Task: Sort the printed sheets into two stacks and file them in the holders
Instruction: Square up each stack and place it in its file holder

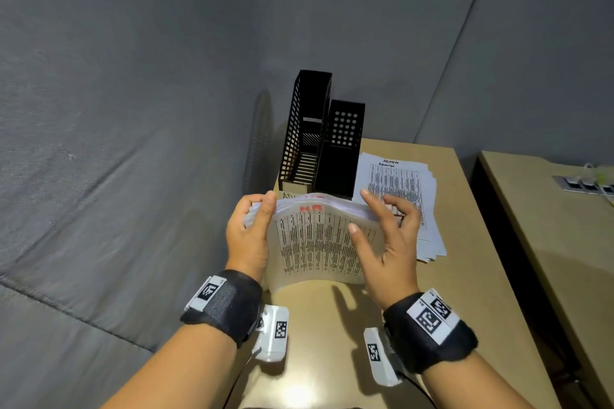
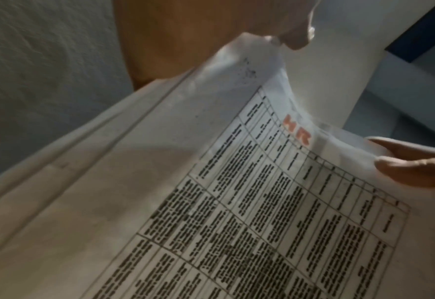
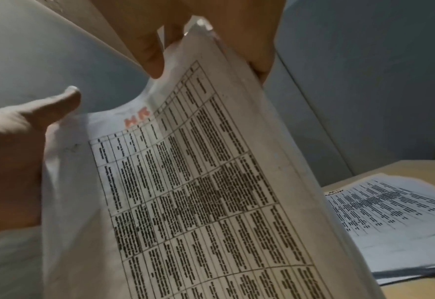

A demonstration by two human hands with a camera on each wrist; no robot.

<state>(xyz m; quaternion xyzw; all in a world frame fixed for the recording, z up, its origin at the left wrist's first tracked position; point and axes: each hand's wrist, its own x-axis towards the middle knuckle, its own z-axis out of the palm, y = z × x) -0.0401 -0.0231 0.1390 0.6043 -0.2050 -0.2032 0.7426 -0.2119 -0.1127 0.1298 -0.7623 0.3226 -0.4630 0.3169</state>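
Note:
A thick stack of printed sheets headed HR in red (image 1: 315,242) stands on its lower edge on the table, bowed toward me. My left hand (image 1: 262,209) grips its upper left corner, thumb in front. My right hand (image 1: 375,219) holds the upper right edge, thumb on the front page and fingers behind. The wrist views show the HR stack (image 2: 236,202) (image 3: 211,182) close up. A second stack headed ADMIN (image 1: 398,183) (image 3: 390,218) lies flat to the right. Two black holders stand behind: a tall mesh holder (image 1: 309,129) and a shorter holder (image 1: 342,149) with round holes.
The tan table (image 1: 332,342) sits in a corner of grey padded walls. A handwritten label (image 1: 290,196) lies at the foot of the mesh holder. A second table (image 1: 548,226) with a power strip (image 1: 588,184) stands to the right across a gap.

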